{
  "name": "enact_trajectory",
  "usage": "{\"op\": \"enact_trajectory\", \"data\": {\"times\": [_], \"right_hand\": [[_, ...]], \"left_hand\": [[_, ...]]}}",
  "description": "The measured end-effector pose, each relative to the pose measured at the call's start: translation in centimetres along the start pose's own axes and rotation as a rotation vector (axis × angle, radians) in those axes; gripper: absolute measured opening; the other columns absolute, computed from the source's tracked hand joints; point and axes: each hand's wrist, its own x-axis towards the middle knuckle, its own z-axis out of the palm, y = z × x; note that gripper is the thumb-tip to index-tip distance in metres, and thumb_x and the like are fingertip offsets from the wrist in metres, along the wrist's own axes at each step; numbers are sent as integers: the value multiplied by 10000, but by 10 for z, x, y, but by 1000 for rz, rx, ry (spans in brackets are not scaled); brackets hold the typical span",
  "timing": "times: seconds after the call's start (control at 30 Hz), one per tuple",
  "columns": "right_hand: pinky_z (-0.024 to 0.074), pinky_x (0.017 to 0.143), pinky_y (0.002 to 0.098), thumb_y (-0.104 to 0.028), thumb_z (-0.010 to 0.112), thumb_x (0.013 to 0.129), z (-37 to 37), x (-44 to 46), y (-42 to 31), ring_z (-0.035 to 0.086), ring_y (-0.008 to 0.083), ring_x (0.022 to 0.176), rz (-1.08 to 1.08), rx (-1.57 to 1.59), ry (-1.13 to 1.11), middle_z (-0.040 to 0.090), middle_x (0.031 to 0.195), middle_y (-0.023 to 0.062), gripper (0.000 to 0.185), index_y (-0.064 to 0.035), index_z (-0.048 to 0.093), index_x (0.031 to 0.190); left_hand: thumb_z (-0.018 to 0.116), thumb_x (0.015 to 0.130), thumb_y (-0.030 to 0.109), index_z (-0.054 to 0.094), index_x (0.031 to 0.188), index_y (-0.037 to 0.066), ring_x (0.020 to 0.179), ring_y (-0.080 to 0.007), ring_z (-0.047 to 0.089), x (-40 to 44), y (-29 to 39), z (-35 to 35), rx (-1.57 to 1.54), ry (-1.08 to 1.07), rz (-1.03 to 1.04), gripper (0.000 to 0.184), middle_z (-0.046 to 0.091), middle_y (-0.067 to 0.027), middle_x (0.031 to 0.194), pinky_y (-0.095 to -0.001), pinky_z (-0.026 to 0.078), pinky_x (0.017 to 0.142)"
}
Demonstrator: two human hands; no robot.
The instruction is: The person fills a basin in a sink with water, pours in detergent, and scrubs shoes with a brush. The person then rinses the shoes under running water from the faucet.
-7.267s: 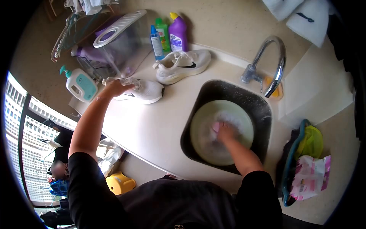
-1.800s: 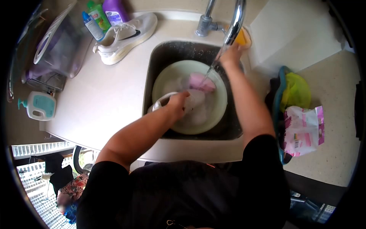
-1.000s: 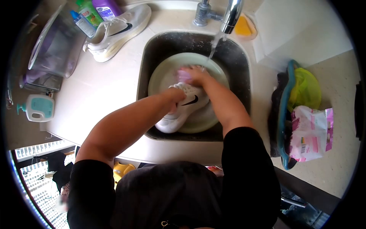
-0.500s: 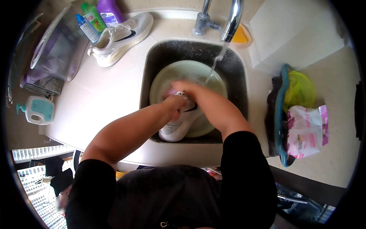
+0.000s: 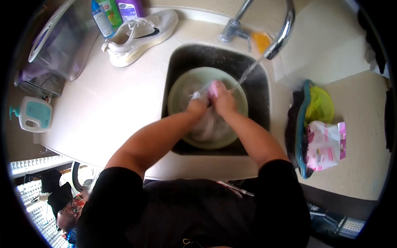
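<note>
While water runs at a slant from the tap (image 5: 285,33) into the round basin (image 5: 240,124), both hands work low over that basin, close side by side; whether they touch each other cannot be told through the blur. Left hand (image 5: 197,108): fingers bent down on the white shoe (image 5: 206,129) near its laces, apparently gripping it, though the contact is partly hidden. Right hand (image 5: 223,101): closed around a pink sponge (image 5: 214,88), its exact form smeared by motion, held beside the laces. Shoe location: inside the basin, its lower part blurred among cloudy water; the basin sits in the dark sink (image 5: 259,107). Second shoe (image 5: 140,38): upright on the pale counter (image 5: 111,111), left of the sink, with a dark mark on its side. Just behind it stand a blue bottle (image 5: 102,21), a green bottle (image 5: 111,13) and a purple bottle (image 5: 129,9). Far left: a pump bottle (image 5: 37,114). Right of the sink: a blue-rimmed tray (image 5: 303,128), a yellow-green net (image 5: 320,105) and a torn pink-and-white packet (image 5: 325,145).
</note>
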Motion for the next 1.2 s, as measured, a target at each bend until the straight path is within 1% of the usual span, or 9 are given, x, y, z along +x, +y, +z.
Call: {"op": "enact_trajectory", "data": {"times": [0.07, 0.33, 0.43, 0.53, 0.63, 0.93, 1.03, 1.17, 1.2], "right_hand": [[437, 796, 413, -388, 454, 798, 25, 40, 28, 538, 383, 918, 33, -126, -24, 473, 1138, 240, 579, -227, 268, 1323], [432, 795, 429, -385, 454, 804, -30, -59, -25, 515, 360, 967, 89, 6, -284, 463, 1154, 220, 582, -237, 253, 1330], [427, 803, 425, -386, 448, 811, 13, 10, 19, 513, 383, 958, -47, -153, 13, 492, 1112, 217, 591, -251, 223, 1340], [430, 794, 427, -375, 450, 816, 7, 31, 11, 510, 392, 954, 155, -156, -103, 479, 1147, 206, 596, -247, 207, 1345], [428, 795, 433, -372, 442, 823, -29, -27, -9, 501, 388, 975, 88, 368, -437, 417, 1231, 197, 587, -226, 215, 1344], [370, 884, 430, -363, 460, 809, 20, 28, 34, 424, 393, 1082, 77, 50, -40, 364, 1285, 191, 592, -212, 233, 1335], [353, 894, 464, -326, 458, 814, 10, 30, 47, 444, 405, 1038, 273, 198, 32, 374, 1251, 215, 584, -201, 230, 1337], [352, 889, 468, -256, 467, 809, 47, 14, 63, 444, 422, 1029, 81, -211, 34, 435, 1158, 234, 520, -184, 298, 1296], [355, 877, 476, -236, 475, 805, 71, 13, 65, 448, 430, 1017, 99, -108, 70, 437, 1144, 234, 497, -171, 329, 1275]], "left_hand": [[390, 800, 38, 512, 1036, 18, 745, -223, 537, 30, -27, 10, 184, 79, 152, 266, 544, -126, 895, -346, 438, 588], [442, 760, -16, 487, 1087, 46, 774, -242, 540, 6, -5, 2, -90, -49, -85, 337, 536, -132, 915, -353, 447, 589], [459, 757, -28, 475, 1083, 30, 788, -252, 540, 11, -23, 3, -274, -97, -77, 332, 532, -138, 931, -365, 466, 614], [464, 757, -38, 476, 1060, 15, 791, -260, 539, 5, -2, 0, -283, -29, -87, 307, 531, -140, 941, -385, 479, 638], [481, 766, -18, 475, 1044, 13, 811, -266, 538, 9, -4, -2, -285, -60, -149, 280, 525, -138, 958, -393, 484, 654], [567, 767, 84, 505, 981, 20, 791, -238, 558, 36, -26, -13, -251, -187, -295, 231, 554, -114, 865, -328, 490, 637], [621, 737, 145, 533, 959, -4, 742, -249, 576, -47, 12, -27, -204, -328, 21, 281, 564, -133, 858, -332, 485, 658], [668, 710, 330, 498, 1056, -63, 856, -246, 567, -78, 21, -39, 1395, -396, 381, 551, 571, -152, 965, -338, 457, 715], [714, 637, 410, 374, 1190, -63, 878, -272, 554, -65, 17, -44, 1200, -444, 275, 803, 536, -149, 1068, -374, 438, 737]]}}
